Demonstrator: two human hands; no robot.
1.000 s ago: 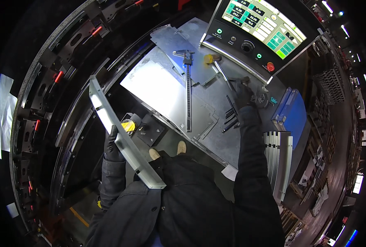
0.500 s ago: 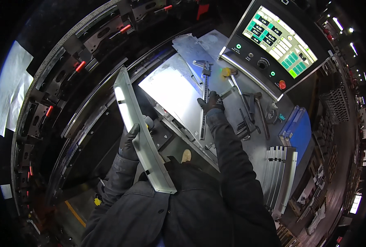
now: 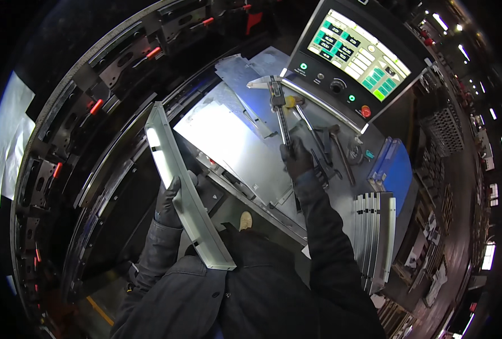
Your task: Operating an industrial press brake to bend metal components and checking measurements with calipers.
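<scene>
Wrapped around the edge of a long bent sheet-metal panel (image 3: pixel 190 195), my gloved left hand (image 3: pixel 168 202) holds it tilted in front of my body. The panel has folded sides and small dark slots. My gloved right hand (image 3: pixel 298 160) is closed on the beam of a caliper (image 3: pixel 279 104), whose jaws point away from me, over the worktable (image 3: pixel 251 175). Beyond that hand lie a hammer with a yellow head (image 3: pixel 290 102), several hex keys and another long-handled tool (image 3: pixel 342 155). Part of the caliper beam is hidden by my fingers.
A control console (image 3: pixel 352 62) with a lit screen and red button stands at the far right of the table. Flat metal sheets (image 3: pixel 245 76) lie at the back. Stacked bent strips (image 3: pixel 372 237) and a blue case (image 3: pixel 395 166) sit right. A large machine (image 3: pixel 121 68) with red levers curves along the left.
My right hand has lifted the caliper off the table and drawn it nearer, its jaws swinging left. The view has shifted slightly; my left hand still holds the panel.
</scene>
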